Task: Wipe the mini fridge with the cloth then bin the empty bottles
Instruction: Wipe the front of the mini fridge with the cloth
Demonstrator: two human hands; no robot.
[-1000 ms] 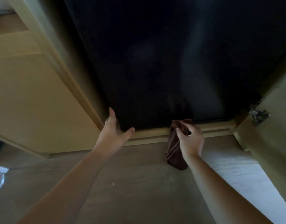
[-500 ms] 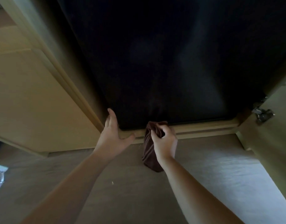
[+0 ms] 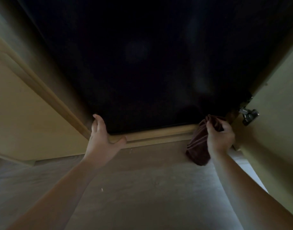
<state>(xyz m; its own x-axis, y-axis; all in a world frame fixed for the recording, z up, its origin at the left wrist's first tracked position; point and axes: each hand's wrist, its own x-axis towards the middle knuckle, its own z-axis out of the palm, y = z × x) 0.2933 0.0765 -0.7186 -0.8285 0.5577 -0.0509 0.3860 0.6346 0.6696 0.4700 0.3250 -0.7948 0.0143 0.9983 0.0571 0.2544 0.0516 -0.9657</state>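
Since half a second ago the right hand [image 3: 220, 136] has carried the cloth [image 3: 198, 146] from the left part of the mini fridge's lower edge across to its lower right corner, while the left hand [image 3: 104, 135] has stayed at the lower left corner. The mini fridge [image 3: 150, 63] is a dark, glossy front that fills the upper part of the view, set inside a pale wooden cabinet. The right hand's fingers are curled tightly round the brown cloth, bunching its top against the bottom right corner of the mini fridge; the rest of the cloth hangs down over the wooden ledge [image 3: 159, 131] that runs just below the mini fridge, and ends in front of the floor [image 3: 142, 188]. The left hand is spread and holds nothing. Its fingers point up along the left edge of the mini fridge and its thumb lies along the ledge. Right of the mini fridge a cabinet door [image 3: 275, 113] stands swung out, with a metal hinge [image 3: 248, 114] just beside the cloth's top. Left of the mini fridge a pale side panel [image 3: 26, 113] runs down to the floor.
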